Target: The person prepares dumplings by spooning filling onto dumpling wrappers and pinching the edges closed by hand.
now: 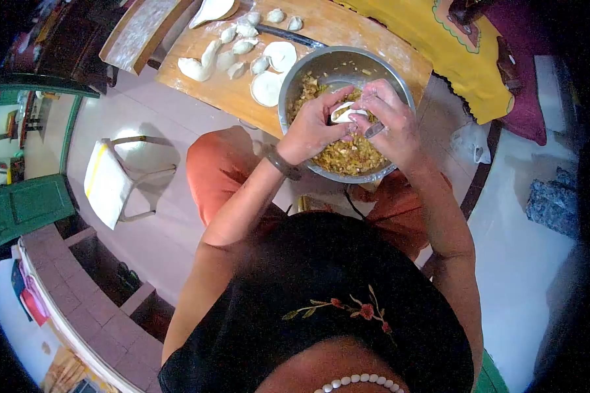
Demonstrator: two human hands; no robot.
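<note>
Over the steel bowl (288,98), both hands are together around a white dumpling wrapper (349,113). My left hand (316,126) is closed on the wrapper from the left, thumb below and fingers above. From the right, my right hand (392,124) bends its fingers over the wrapper's edge. A shiny metal piece, apparently a spoon (373,130), sticks out from under the right fingers; most of it is hidden. Chopped filling (351,156) lies in the bowl below. Flour whitens the right fingers.
On the wooden board (177,72) lie several shaped dumplings (244,46), round wrappers (267,88), a dough piece (196,69) and a dark stick (288,35). A yellow cloth (465,72) hangs at the right. A white chair (108,187) stands left.
</note>
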